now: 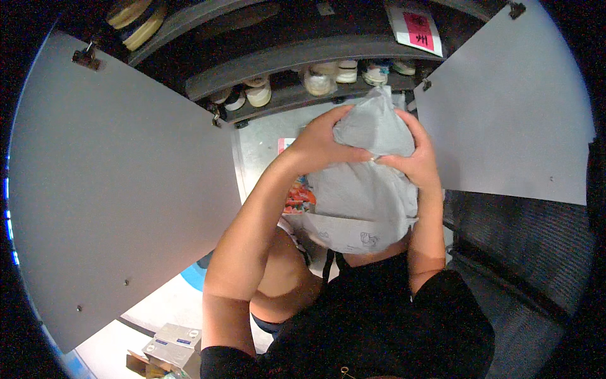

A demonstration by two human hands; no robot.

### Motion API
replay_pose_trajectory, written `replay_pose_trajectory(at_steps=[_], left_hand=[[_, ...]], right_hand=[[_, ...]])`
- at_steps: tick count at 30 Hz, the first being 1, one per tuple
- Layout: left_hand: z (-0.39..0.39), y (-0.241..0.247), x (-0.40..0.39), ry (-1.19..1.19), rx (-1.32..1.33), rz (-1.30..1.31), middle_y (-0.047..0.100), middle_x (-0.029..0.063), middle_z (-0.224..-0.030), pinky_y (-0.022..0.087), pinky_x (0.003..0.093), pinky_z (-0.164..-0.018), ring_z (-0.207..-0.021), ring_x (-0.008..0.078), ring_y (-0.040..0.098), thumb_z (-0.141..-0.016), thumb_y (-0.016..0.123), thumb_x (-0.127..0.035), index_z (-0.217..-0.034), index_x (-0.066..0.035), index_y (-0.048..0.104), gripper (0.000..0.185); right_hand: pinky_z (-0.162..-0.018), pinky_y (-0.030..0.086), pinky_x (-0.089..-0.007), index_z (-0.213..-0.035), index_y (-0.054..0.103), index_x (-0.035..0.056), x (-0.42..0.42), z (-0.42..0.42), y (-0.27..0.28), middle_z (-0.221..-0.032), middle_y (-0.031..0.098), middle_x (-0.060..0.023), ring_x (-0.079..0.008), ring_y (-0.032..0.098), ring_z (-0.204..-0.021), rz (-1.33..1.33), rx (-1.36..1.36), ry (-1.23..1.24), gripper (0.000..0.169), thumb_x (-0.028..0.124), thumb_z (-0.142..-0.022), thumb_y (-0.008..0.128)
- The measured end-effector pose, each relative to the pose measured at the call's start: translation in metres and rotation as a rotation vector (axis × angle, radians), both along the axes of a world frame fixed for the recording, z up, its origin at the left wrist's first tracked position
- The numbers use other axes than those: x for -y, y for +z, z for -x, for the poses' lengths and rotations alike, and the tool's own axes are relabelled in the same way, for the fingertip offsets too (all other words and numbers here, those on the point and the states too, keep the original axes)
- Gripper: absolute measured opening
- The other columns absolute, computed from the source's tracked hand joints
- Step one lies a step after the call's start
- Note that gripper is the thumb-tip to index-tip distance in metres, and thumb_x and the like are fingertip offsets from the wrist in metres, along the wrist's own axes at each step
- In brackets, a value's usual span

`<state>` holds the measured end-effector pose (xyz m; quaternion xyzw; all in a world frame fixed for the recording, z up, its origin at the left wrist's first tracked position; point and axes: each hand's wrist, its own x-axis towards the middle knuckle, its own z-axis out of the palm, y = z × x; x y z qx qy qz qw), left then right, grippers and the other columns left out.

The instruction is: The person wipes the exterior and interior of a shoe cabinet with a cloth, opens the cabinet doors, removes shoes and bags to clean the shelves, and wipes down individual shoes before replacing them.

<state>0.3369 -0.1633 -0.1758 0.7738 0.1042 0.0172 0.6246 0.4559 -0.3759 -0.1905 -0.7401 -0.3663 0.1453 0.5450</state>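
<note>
My left hand (326,135) and my right hand (418,151) hold a crumpled, light-grey wrapped bundle (376,125) between them, thumbs close together at its near side. Its wrapping looks like paper or thin plastic; what is inside is hidden. Just below my hands, over my lap, lies a wider sheet or bag of similar light-grey material (355,189). A pale band (341,232) with small printed drawings runs along its near edge. Left of it, partly behind my left forearm, shows a colourful printed package (300,196).
Grey cabinet doors stand open at left (132,184) and right (506,113). Ahead, a dark lower shelf (289,104) holds several shoes (258,94). A white packet with a pink label (416,28) overhangs the shelf above. Cardboard boxes (173,348) sit on the floor at lower left.
</note>
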Motion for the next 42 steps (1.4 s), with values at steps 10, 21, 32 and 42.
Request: replay_pose_trajectory(at_steps=[10,21,32,42], left_hand=[[-0.029,-0.001,-0.024,0.359,0.29,-0.035,0.068,0.0124,-0.114,0.051,0.0321,-0.09,-0.102,0.0198,0.065,-0.073,0.085,-0.017,-0.131,0.0,0.055,0.067],[-0.037,0.014,-0.026,0.481,0.401,0.104,0.064,0.0152,-0.122,0.05,0.0339,-0.094,-0.107,0.0236,0.064,-0.07,0.088,-0.021,-0.136,0.003,0.05,0.08],[-0.045,-0.021,-0.013,0.853,0.267,0.308,0.055,0.0167,-0.132,0.043,0.0359,-0.103,-0.119,0.0252,0.055,-0.075,0.086,-0.021,-0.143,0.001,0.041,0.085],[-0.055,-0.029,-0.016,0.491,0.145,1.217,0.058,0.0132,-0.129,0.048,0.0328,-0.096,-0.113,0.0197,0.059,-0.092,0.071,-0.038,-0.138,0.002,0.045,0.066]], right_hand=[[-0.112,0.037,-0.0423,-0.145,0.046,0.0073,-0.001,0.002,0.001,-0.143,0.052,-0.0184,-0.0331,0.049,-0.132,0.117,0.215,-0.466,0.074,0.02,-0.08,0.079],[-0.115,0.031,-0.0398,-0.153,0.025,0.0011,-0.052,0.004,-0.016,-0.152,0.036,-0.0236,-0.032,0.039,-0.138,-0.21,-0.291,-0.444,0.084,0.028,-0.089,0.072],[-0.113,0.033,-0.0396,-0.155,0.021,0.0051,-0.087,0.005,-0.012,-0.153,0.035,-0.0124,-0.026,0.038,-0.138,-0.404,-0.634,-0.362,0.071,0.031,-0.1,0.058],[-0.112,0.038,-0.0409,-0.148,0.033,0.0011,-0.106,-0.019,-0.008,-0.147,0.045,-0.0132,-0.0246,0.046,-0.134,-0.605,-0.808,-0.278,0.057,0.035,-0.105,0.049]])
